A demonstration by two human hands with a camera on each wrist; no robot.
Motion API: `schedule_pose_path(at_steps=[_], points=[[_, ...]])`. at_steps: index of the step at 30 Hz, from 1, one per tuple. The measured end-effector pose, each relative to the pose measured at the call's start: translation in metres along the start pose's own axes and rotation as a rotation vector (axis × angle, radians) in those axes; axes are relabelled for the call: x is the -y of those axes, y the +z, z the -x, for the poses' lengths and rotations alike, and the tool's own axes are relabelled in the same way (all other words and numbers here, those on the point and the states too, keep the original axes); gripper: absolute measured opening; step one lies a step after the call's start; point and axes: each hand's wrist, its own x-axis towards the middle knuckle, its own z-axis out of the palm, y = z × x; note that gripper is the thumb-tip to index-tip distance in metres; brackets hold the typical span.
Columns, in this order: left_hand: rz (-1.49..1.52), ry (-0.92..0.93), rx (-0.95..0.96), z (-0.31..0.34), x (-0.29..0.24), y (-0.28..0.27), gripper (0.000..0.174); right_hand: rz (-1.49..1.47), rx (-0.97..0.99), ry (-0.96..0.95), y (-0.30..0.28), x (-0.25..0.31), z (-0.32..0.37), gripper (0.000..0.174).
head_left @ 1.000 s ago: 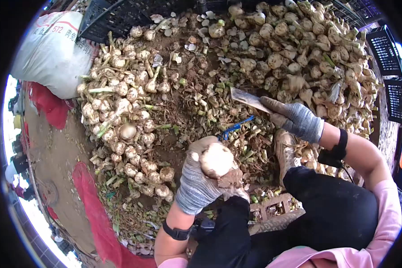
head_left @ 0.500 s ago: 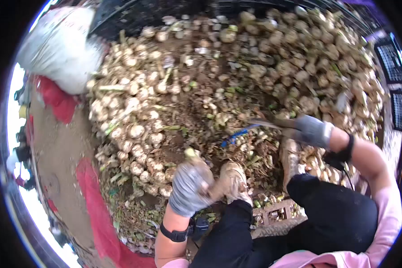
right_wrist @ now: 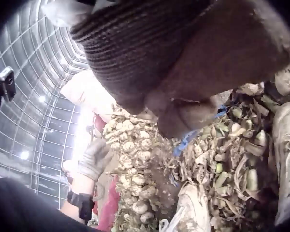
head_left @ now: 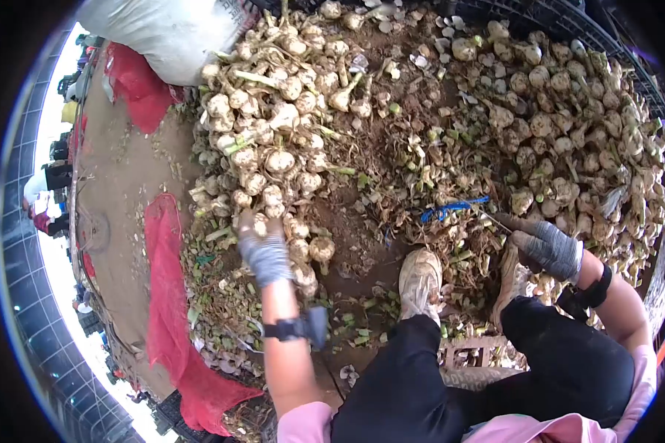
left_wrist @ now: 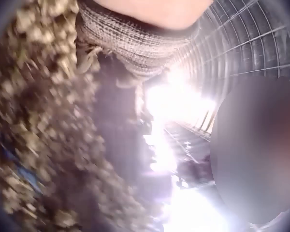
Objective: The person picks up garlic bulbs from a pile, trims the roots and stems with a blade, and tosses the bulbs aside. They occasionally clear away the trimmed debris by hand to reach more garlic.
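Observation:
In the head view my gloved left hand (head_left: 264, 255) reaches to the lower part of the left heap of garlic bulbs (head_left: 279, 161), its fingers spread around a bulb (head_left: 260, 224); no firm grip shows. The right wrist view also shows this left hand (right_wrist: 94, 158) beside the bulbs. My gloved right hand (head_left: 547, 249) grips a knife, its thin blade (head_left: 490, 219) seen nearly edge-on above the trimmings. Up close in the right wrist view, the right glove (right_wrist: 150, 58) has curled fingers. The left wrist view is blurred, showing mainly the glove cuff (left_wrist: 130, 41).
A second bulb heap (head_left: 561, 118) lies at the right. Between the heaps are soil, stalk scraps and a blue strip (head_left: 454, 208). A white sack (head_left: 174, 37) and red netting (head_left: 166, 288) lie at the left. Both shoes (head_left: 421, 284) stand in front.
The left hand no longer has the bulb it held a second ago and has moved left to the heap. The right hand still holds the knife, now lower. The head view has shifted leftward.

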Motion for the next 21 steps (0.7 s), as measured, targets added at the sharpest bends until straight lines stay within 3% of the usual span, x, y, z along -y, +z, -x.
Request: schedule_pose_path(at_steps=[2, 5, 8, 9, 12, 14, 15, 16, 17, 18, 20, 21], points=[[-0.286, -0.187, -0.009, -0.039, 0.058, -0.027, 0.057, 0.008, 0.0, -0.013, 0.002, 0.003, -0.002, 0.057], [-0.558, -0.311, 0.239, -0.063, 0.088, -0.03, 0.066, 0.013, 0.027, 0.046, 0.006, 0.015, -0.004, 0.053], [-1.08, -0.435, 0.46, -0.057, 0.023, -0.01, 0.082, -0.032, 0.031, 0.045, 0.01, 0.01, -0.009, 0.053], [-1.157, -0.305, 0.447, -0.06, 0.039, -0.012, 0.079, -0.004, 0.027, 0.01, 0.012, 0.012, -0.011, 0.052], [-1.209, -0.323, 0.469, -0.063, 0.055, -0.007, 0.084, 0.003, 0.057, 0.016, 0.01, 0.014, -0.01, 0.054], [-1.106, -0.267, 0.436, -0.072, 0.102, -0.017, 0.082, -0.041, 0.045, 0.035, 0.01, 0.013, -0.01, 0.054], [-1.003, -0.299, 0.497, -0.071, 0.099, -0.017, 0.084, -0.032, 0.042, 0.012, 0.009, 0.012, -0.01, 0.054], [-0.167, -0.792, 0.276, -0.071, 0.097, -0.007, 0.083, -0.023, 0.036, -0.013, 0.008, 0.011, -0.01, 0.054], [0.593, -1.126, -0.279, -0.07, 0.095, 0.004, 0.082, -0.033, 0.035, -0.02, 0.008, 0.007, -0.01, 0.054], [0.591, -1.124, -0.274, -0.054, 0.073, 0.008, 0.082, -0.038, 0.031, -0.021, 0.007, 0.008, -0.009, 0.054], [-0.475, -0.496, 0.525, -0.026, 0.039, 0.008, 0.075, -0.019, 0.034, -0.006, 0.005, 0.012, -0.007, 0.052], [-0.086, -0.543, 0.545, -0.019, 0.044, 0.01, 0.072, 0.071, 0.033, -0.059, 0.003, 0.013, -0.009, 0.051]])
